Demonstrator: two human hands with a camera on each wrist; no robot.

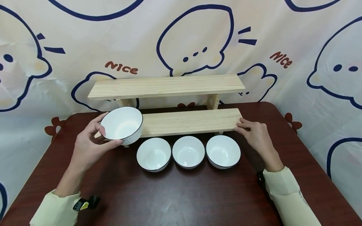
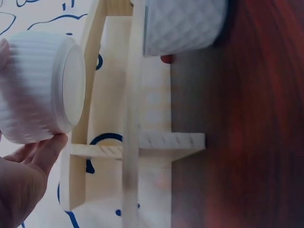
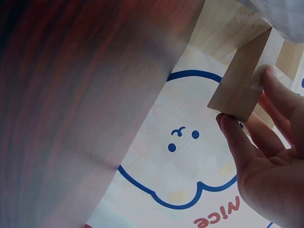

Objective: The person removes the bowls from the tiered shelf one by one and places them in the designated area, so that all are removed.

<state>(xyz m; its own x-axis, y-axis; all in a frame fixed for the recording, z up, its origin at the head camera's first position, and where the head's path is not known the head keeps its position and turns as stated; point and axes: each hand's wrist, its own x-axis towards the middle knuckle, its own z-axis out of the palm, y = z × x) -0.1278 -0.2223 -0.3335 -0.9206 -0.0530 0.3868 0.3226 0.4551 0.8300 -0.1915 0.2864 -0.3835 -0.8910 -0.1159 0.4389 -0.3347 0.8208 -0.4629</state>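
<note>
In the head view, my left hand [image 1: 90,141] grips a white bowl [image 1: 123,123] with a dark rim, thumb and fingers on its sides. The left wrist view shows that bowl's ribbed wall [image 2: 33,90] raised above the lower board, its base apart from the wood. My right hand [image 1: 255,135] pinches the right end of the lower board of a two-tier wooden shelf [image 1: 192,121]. In the right wrist view its fingers [image 3: 235,137] and thumb lie on the board's end. Three more white bowls, a left [image 1: 154,153], a middle [image 1: 188,152] and a right one [image 1: 223,151], stand in a row before the shelf.
The upper board [image 1: 167,86] of the shelf rises behind the lower one on short wooden supports [image 1: 213,101]. Everything stands on a dark red-brown table [image 1: 181,194]. A cloth [image 1: 135,40] with cartoon drawings hangs around the table's back and sides.
</note>
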